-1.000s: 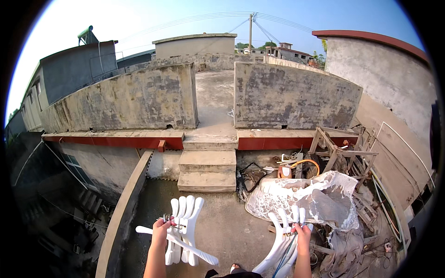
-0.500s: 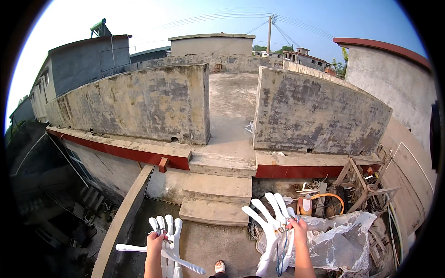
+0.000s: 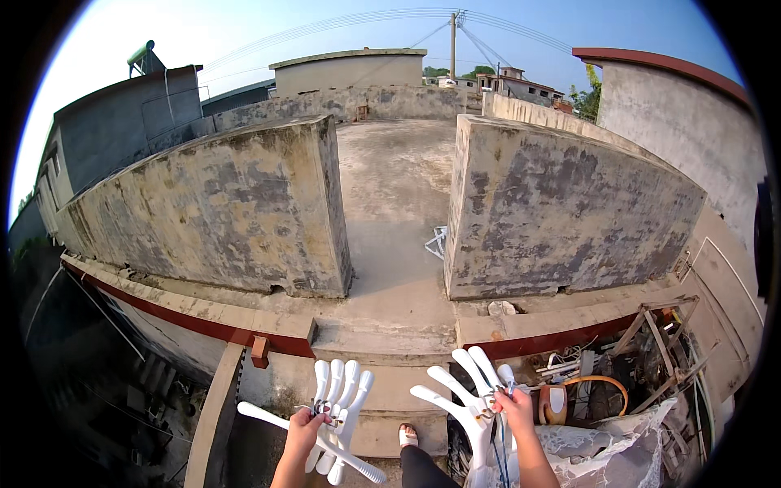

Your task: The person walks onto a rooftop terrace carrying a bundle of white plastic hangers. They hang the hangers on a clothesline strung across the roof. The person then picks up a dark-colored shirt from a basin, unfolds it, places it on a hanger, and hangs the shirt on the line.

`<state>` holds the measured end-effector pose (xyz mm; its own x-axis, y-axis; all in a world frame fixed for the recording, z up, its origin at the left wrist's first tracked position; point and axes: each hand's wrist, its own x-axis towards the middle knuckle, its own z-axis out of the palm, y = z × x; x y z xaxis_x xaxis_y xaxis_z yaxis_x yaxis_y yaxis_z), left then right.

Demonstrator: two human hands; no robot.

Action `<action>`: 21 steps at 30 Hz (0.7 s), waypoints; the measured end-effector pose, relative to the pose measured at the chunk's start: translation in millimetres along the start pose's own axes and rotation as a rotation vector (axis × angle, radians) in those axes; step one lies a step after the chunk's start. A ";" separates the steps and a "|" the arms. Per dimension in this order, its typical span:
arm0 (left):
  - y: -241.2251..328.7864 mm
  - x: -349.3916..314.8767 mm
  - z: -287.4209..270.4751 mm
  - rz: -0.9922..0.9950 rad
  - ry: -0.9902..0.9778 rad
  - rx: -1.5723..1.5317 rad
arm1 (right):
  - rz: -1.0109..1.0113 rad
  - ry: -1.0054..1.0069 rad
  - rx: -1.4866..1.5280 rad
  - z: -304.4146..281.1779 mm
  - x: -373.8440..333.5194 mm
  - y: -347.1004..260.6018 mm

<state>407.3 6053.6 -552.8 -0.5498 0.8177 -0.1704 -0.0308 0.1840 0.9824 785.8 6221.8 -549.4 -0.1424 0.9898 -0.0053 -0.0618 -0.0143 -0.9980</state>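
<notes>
My left hand (image 3: 303, 431) is closed around the hooks of several white plastic clothes hangers (image 3: 355, 402). Their arms fan out upward and to both sides in front of me. On the right, my right hand (image 3: 516, 408) grips a second bunch of white hangers (image 3: 473, 421) by the hooks. Below that hand, something blue and thin like a cord dangles among the hangers. Both bunches are held apart from each other, over the concrete steps (image 3: 390, 400). My foot in a white sandal (image 3: 407, 436) rests on a step between them.
Two weathered walls (image 3: 220, 211) (image 3: 569, 211) flank a gap onto a flat roof. A white metal frame (image 3: 437, 241) lies by the right wall's end. A ledge (image 3: 213, 407) borders a drop on the left. Scrap wood (image 3: 657, 342), an orange hose (image 3: 612, 382) and plastic sheeting (image 3: 598, 443) are at right.
I have moved forward, and the wall gap is nearer. My foot is now on the steps. Both hands still hold their hangers; the left bunch has shifted rightward and turned.
</notes>
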 end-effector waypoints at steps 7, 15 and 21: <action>117.6 197.3 78.2 0.001 -0.138 0.125 | 0.106 -0.144 0.006 72.2 204.0 1.6; 317.8 343.5 135.6 0.233 -0.218 0.029 | 0.105 -0.122 0.093 144.1 360.6 -89.8; 433.2 434.2 148.8 0.425 -0.318 -0.031 | 0.072 -0.162 0.172 203.3 461.0 -117.3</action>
<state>279.4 6569.5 -212.5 -0.2386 0.9426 0.2337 0.1121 -0.2123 0.9708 526.5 6650.9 -421.9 -0.3079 0.9500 -0.0522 -0.2112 -0.1217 -0.9698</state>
